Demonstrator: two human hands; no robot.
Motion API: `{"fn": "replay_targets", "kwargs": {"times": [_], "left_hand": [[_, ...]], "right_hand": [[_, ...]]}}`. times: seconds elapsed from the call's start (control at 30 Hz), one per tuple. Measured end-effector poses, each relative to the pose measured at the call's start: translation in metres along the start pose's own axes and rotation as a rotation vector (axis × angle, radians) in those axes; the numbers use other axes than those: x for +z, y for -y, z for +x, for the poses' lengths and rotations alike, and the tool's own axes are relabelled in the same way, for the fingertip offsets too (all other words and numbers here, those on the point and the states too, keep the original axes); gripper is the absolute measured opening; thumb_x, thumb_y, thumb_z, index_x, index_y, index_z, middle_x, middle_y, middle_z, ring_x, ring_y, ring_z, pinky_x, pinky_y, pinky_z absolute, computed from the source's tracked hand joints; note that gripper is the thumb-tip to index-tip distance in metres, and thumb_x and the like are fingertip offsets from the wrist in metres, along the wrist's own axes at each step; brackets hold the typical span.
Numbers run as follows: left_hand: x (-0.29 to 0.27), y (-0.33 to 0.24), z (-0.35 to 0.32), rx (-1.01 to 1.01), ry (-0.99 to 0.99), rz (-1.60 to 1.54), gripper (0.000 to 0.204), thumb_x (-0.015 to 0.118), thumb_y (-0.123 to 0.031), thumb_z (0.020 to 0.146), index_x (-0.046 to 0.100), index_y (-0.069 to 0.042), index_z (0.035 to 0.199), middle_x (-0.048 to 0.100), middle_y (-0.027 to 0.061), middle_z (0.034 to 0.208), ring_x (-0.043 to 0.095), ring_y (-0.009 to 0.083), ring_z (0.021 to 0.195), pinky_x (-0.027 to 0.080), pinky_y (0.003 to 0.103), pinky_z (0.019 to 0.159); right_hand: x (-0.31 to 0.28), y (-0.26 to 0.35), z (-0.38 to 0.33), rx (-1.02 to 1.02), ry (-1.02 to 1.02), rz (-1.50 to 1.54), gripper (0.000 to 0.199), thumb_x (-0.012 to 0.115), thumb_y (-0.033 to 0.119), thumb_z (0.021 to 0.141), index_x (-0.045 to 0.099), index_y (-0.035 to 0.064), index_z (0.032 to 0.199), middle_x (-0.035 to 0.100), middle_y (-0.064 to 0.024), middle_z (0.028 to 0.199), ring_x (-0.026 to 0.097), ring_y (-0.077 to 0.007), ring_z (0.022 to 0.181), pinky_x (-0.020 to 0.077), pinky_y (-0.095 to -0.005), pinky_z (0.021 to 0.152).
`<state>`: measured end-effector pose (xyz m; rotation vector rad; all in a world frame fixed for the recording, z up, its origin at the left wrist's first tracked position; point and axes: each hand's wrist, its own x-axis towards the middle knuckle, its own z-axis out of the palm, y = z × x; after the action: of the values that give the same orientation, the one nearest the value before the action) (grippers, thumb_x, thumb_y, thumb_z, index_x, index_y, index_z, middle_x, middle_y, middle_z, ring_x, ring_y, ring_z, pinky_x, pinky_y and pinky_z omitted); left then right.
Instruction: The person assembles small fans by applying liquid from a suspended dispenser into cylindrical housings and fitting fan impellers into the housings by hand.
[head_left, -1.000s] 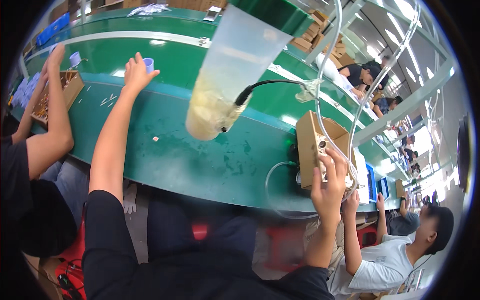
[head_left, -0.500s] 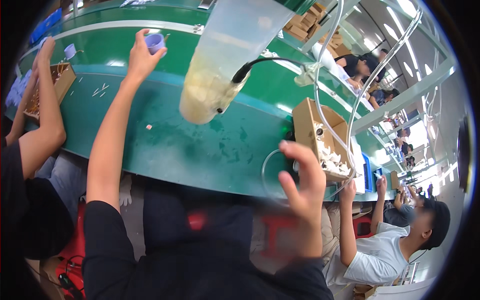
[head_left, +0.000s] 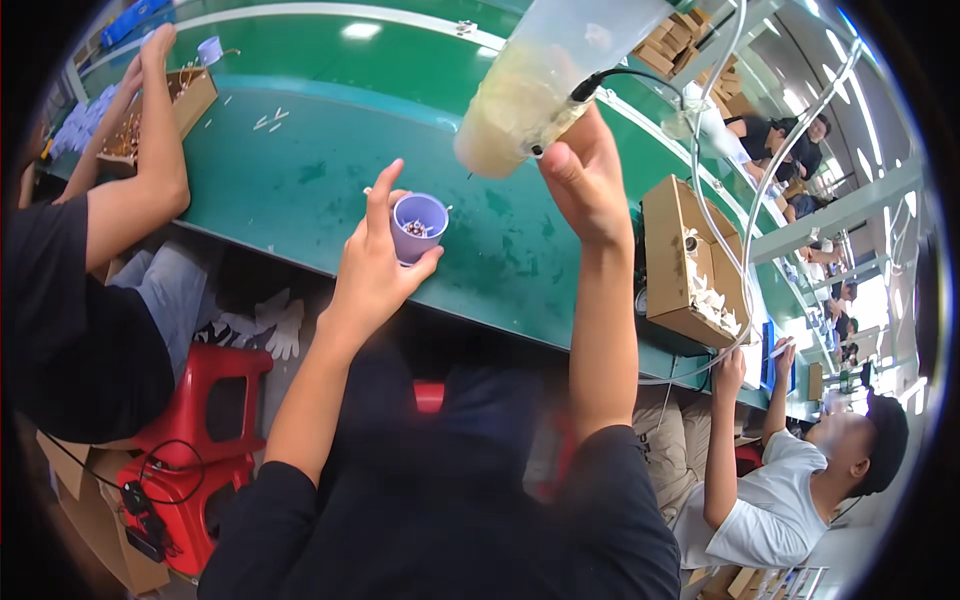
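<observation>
A small lavender cup (head_left: 419,228) is held in my left hand (head_left: 372,258), thumb and fingers around its side and the index finger raised. Its open top faces up, and small metallic and pale bits lie inside. Above the bench hangs a translucent container (head_left: 535,85) with yellowish material in its lower part. My right hand (head_left: 590,185) grips the right side of that lower end; the thumb is beside a small dark hole and the other fingers are partly hidden behind it. A black cable plug (head_left: 586,90) sticks into the container just above this hand.
A cardboard box (head_left: 672,262) of white parts stands at the right, with looping clear tubes (head_left: 745,200) before it. Farther left are a co-worker's arms (head_left: 160,140), a box (head_left: 190,108) of wired parts and another lavender cup (head_left: 209,50). Another person (head_left: 775,480) sits at right.
My left hand has brought the lavender cup from the far side of the bench toward me. My right hand has risen from the near edge to the hanging container. The view has shifted.
</observation>
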<state>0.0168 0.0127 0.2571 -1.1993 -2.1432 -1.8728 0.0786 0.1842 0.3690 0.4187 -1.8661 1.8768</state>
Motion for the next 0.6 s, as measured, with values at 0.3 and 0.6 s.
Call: {"fn": "replay_targets", "kwargs": {"times": [0.3,0.6], "left_hand": [[0.005,-0.015,-0.006,0.272,0.003,0.125,0.087,0.073,-0.007,0.065,0.020,-0.013,0.133,0.054,0.0167,0.109,0.058,0.0297,0.093,0.047,0.036,0.077],[0.011,-0.029,-0.010,0.352,-0.079,0.011,0.078,0.073,-0.006,0.062,0.030,-0.013,0.126,0.053,0.0164,0.111,0.056,0.0345,0.093,0.048,0.038,0.077]], "right_hand": [[0.012,-0.001,-0.013,0.008,0.051,0.041,0.091,0.079,0.029,0.064,0.024,0.0005,0.130,0.045,-0.0116,0.123,0.044,-0.0216,0.113,0.0369,-0.0349,0.093],[0.024,0.002,-0.031,0.039,-0.001,0.129,0.093,0.079,0.031,0.064,0.022,0.0029,0.132,0.045,-0.0111,0.122,0.046,-0.0216,0.111,0.0383,-0.0352,0.092]]}}
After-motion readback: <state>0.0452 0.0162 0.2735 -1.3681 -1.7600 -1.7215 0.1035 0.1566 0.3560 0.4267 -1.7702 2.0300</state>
